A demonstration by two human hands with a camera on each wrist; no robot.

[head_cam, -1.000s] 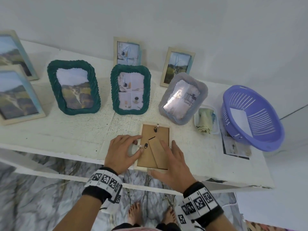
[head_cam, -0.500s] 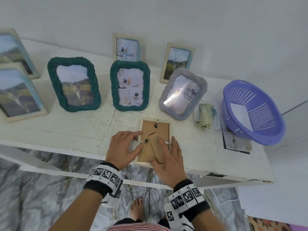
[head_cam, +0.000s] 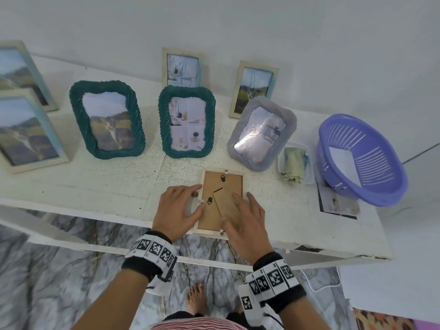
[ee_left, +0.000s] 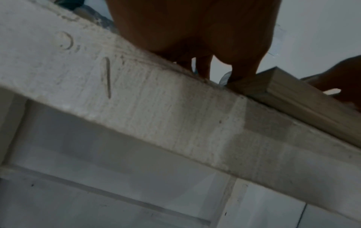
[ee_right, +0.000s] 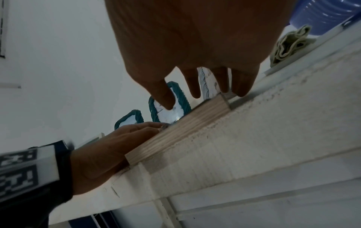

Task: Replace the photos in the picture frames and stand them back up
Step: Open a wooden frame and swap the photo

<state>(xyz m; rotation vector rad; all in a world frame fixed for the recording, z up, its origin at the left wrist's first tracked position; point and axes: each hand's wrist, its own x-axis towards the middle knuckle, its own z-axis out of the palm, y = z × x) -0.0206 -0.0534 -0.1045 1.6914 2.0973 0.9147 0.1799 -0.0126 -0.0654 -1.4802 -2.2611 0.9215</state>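
A small pale wooden frame (head_cam: pixel 229 184) lies face down at the white table's front edge, brown backing up, its stand flap folded flat. My left hand (head_cam: pixel 183 208) rests at the frame's left side, with the index finger along the edge and the thumb touching a small metal tab (head_cam: pixel 201 201). My right hand (head_cam: pixel 245 217) lies flat on the backing with straight, spread fingers covering the lower right part. The left wrist view shows the left hand (ee_left: pixel 195 38) and the frame's corner (ee_left: pixel 293 98). The right wrist view shows the right hand (ee_right: pixel 195 46) hovering over the frame's side (ee_right: pixel 175 132).
Behind stand two green woven frames (head_cam: pixel 107 120) (head_cam: pixel 188 122), a grey woven frame (head_cam: pixel 262 136), two small wooden frames (head_cam: pixel 182 67) (head_cam: pixel 253 89) and two larger pale frames (head_cam: pixel 28 132). Right: a tub with cloth (head_cam: pixel 295 166), a purple basket (head_cam: pixel 362 160), a loose photo (head_cam: pixel 338 203).
My right hand has slid up and left from the frame's lower right corner onto the backing and stand flap. The left hand has stayed at the tab.
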